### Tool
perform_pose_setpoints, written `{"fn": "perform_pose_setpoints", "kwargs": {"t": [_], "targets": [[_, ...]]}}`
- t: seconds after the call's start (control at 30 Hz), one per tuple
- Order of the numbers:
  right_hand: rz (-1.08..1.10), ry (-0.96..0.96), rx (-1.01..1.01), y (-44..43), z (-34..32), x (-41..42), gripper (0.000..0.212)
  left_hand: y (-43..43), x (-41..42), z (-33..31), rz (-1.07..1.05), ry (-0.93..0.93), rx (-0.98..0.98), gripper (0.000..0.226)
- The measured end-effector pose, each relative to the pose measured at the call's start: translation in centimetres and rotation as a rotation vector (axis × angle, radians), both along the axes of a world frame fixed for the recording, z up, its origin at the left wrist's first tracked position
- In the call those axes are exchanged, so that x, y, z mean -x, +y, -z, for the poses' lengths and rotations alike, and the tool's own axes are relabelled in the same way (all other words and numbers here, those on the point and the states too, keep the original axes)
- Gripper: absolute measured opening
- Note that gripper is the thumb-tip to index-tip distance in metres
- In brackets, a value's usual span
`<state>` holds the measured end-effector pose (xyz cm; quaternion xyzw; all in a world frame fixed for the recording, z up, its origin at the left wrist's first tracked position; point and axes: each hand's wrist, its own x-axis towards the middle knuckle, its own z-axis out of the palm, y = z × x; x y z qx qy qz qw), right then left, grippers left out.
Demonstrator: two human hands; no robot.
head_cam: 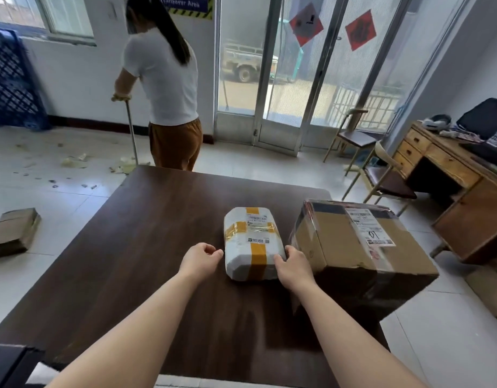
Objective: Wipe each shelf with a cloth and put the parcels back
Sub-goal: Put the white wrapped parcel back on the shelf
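The dark wooden surface (pixel 157 233) fills the middle of my view and carries both parcels toward its right side. The bigger one, the cardboard box (pixel 353 247), sits at the right edge, with its near corner overhanging. Just to its left lies the white parcel (pixel 251 242), crossed with yellow tape. Its long axis runs away from me, near end to far end, so its two long flanks face my two arms.

My right grip (pixel 293 268) is at the near right corner of the white parcel, in the narrow space between it and the box. The fingers are curled against the right flank and the thumb lies on the near edge, so I judge this side is held. My left grip (pixel 199 260) is just beside the left flank, apart from it, loosely curled in a half-open cup that faces the parcel and holds nothing.

The coming move turns on that gap. The left needs to travel a little rightward to meet the left flank opposite the right. Then the two sides clamp across the short width and the parcel can lift level. No shelf or cloth is in view.
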<state>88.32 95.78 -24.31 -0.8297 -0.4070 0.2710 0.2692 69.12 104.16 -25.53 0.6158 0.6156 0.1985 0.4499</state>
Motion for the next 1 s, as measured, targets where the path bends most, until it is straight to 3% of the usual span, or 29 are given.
{"fn": "perform_pose_setpoints", "kwargs": {"t": [0.47, 0.8, 1.0], "targets": [[0.037, 0.082, 0.187, 12.0, 8.7, -5.3, 0.056, 9.0, -8.1, 7.2, -0.004, 0.036, 0.213, 0.052], [0.067, 0.119, 0.287, 13.3, 10.6, -5.3, 0.065, 11.0, -9.0, 9.4, 0.072, 0.012, 0.321, 0.055], [0.105, 0.121, 0.273, 11.9, 10.0, -4.1, 0.068, 9.2, -6.1, 10.9, -0.052, -0.095, 0.43, 0.052]]}}
